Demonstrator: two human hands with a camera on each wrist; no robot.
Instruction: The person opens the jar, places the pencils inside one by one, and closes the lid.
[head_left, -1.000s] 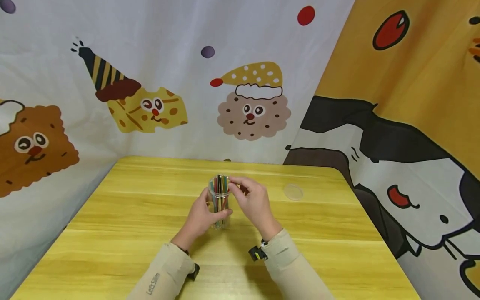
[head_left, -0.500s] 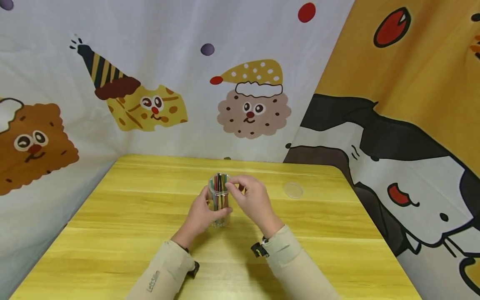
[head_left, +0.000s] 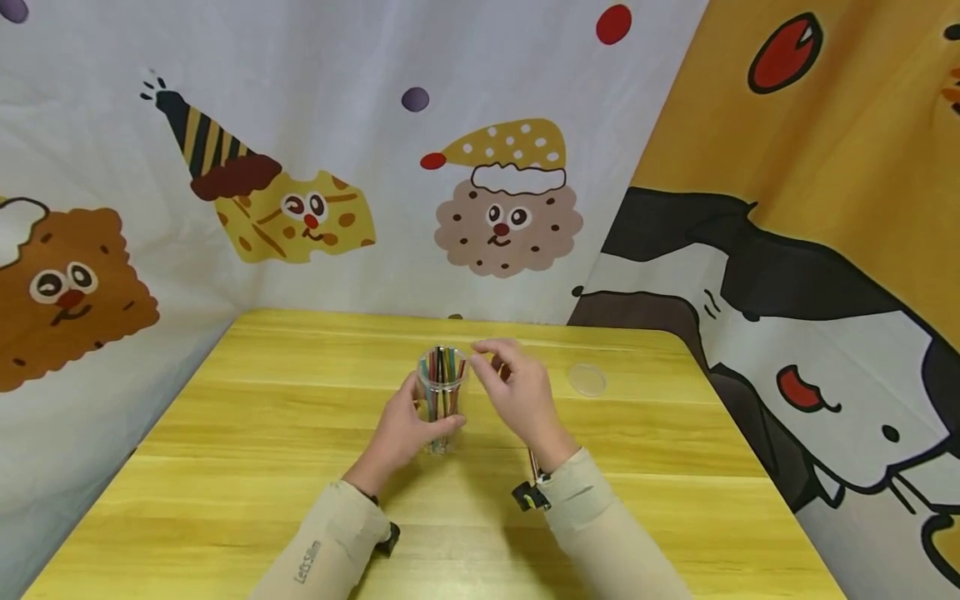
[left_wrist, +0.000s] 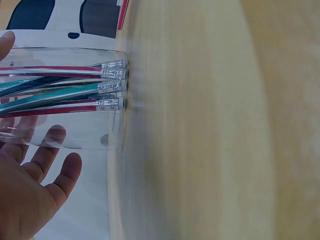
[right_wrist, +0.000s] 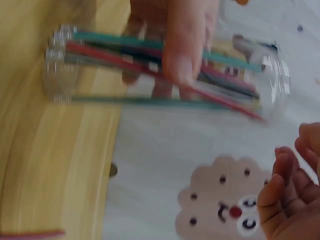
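Observation:
My left hand (head_left: 405, 425) grips a clear plastic jar (head_left: 442, 446) that stands upright on the table, thumb across its front. Inside are several pencils (head_left: 442, 367) in red, teal, black and yellow; in the left wrist view their metal ferrules (left_wrist: 111, 104) face the jar's base. One red pencil (right_wrist: 220, 102) leans against the rim on the right side. My right hand (head_left: 521, 396) hovers just right of the jar's mouth, apart from it. Its loosely bent fingers (right_wrist: 272, 192) hold nothing in the right wrist view.
A clear round lid (head_left: 587, 381) lies on the table (head_left: 660, 517) to the right of the jar. Another red pencil (right_wrist: 32, 233) shows at table level right of the jar, mostly hidden by my right arm in the head view. A cartoon-printed curtain (head_left: 337, 75) hangs behind the table.
My right hand has drawn back to the right from the jar's mouth, its fingers off the rim and the pencils. The left hand and jar stay in place.

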